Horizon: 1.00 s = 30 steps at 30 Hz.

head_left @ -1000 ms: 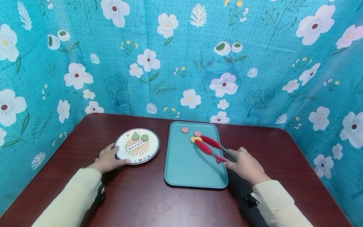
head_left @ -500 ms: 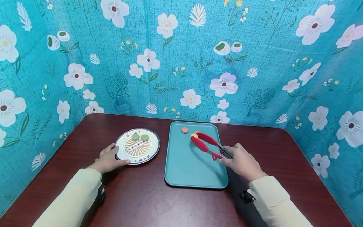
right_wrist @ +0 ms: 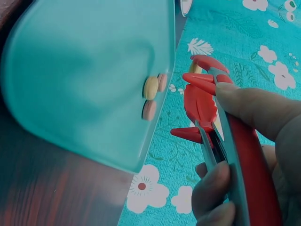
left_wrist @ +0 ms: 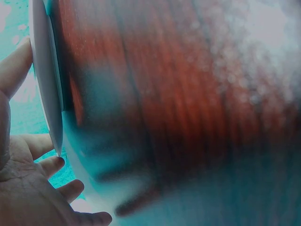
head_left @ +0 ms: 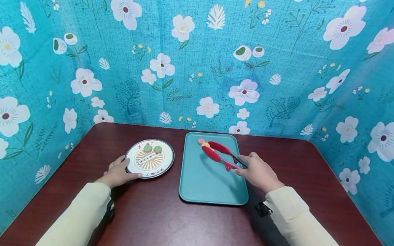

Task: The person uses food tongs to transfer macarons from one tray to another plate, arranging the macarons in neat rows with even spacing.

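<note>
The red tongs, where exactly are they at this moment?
In the head view, the red tongs are in the right hand, above the far half of the teal tray, right of the white plate; a yellow macaron is between their tips.

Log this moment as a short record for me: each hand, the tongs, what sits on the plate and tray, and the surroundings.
Left hand: the person's left hand touches the rim of the plate
Right hand: the right hand grips the red-tipped tongs
Tongs' load: a lifted yellow macaron, between the tips, above the tray
On plate: two green macarons, side by side
On tray: the teal tray bears two pink macarons and another yellow one
Surface: dark reddish-brown table
Backdrop: blue floral cloth
</note>
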Each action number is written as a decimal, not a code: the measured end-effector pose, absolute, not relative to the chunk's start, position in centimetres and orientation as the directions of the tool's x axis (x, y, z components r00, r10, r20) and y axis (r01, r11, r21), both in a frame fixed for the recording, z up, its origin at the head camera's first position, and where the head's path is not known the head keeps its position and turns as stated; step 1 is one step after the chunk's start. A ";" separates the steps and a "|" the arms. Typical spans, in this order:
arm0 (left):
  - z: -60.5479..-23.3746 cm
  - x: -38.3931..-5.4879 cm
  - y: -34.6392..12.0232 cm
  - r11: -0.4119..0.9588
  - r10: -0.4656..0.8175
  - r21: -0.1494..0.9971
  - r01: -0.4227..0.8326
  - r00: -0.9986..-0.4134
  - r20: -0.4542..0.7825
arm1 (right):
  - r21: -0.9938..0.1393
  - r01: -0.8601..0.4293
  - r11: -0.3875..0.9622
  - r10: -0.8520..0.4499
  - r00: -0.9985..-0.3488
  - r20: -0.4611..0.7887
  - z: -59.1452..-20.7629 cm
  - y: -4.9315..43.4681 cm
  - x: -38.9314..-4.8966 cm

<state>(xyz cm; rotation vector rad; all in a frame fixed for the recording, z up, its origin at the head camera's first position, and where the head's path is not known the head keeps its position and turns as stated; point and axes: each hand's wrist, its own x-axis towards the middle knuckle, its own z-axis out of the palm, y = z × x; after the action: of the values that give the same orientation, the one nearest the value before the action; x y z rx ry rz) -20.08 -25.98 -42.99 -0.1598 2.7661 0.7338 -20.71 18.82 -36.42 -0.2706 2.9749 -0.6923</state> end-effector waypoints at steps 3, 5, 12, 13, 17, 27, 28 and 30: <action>-43.0 -20.1 -26.0 0.866 -0.036 0.468 -0.175 -0.956 -0.291 | -0.446 -0.156 0.881 -0.195 -0.980 -0.042 -36.4 18.3 -20.8; -43.1 -20.1 -25.9 0.867 -0.038 0.466 -0.178 -0.955 -0.293 | -0.441 -0.163 0.883 -0.203 -0.978 -0.045 -36.3 18.0 -20.9; -43.0 -20.2 -26.0 0.864 -0.041 0.469 -0.183 -0.954 -0.295 | -0.427 -0.195 0.883 -0.233 -0.972 -0.038 -36.1 17.2 -21.0; -43.0 -20.1 -26.0 0.863 -0.043 0.469 -0.186 -0.953 -0.299 | -0.426 -0.196 0.883 -0.234 -0.971 -0.039 -36.0 17.1 -21.0; -43.1 -20.3 -26.1 0.863 -0.047 0.468 -0.192 -0.952 -0.303 | -0.427 -0.195 0.883 -0.235 -0.971 -0.043 -35.9 16.6 -21.1; -43.5 -20.6 -26.2 0.864 -0.056 0.462 -0.201 -0.949 -0.309 | -0.402 -0.216 0.890 -0.247 -0.969 -0.025 -35.9 15.6 -21.7; -43.5 -20.6 -26.1 0.864 -0.058 0.461 -0.203 -0.949 -0.309 | -0.400 -0.217 0.891 -0.247 -0.969 -0.026 -35.9 15.5 -21.7; -43.5 -20.6 -26.1 0.864 -0.060 0.460 -0.205 -0.949 -0.310 | -0.396 -0.216 0.893 -0.248 -0.968 -0.030 -35.9 15.3 -21.8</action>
<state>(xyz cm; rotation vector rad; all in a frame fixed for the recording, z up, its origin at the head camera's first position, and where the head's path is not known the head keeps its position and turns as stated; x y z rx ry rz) -20.56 -26.11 -43.47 -0.1995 2.7515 0.7240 -21.83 15.32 -35.86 -0.3655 2.9782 -0.6087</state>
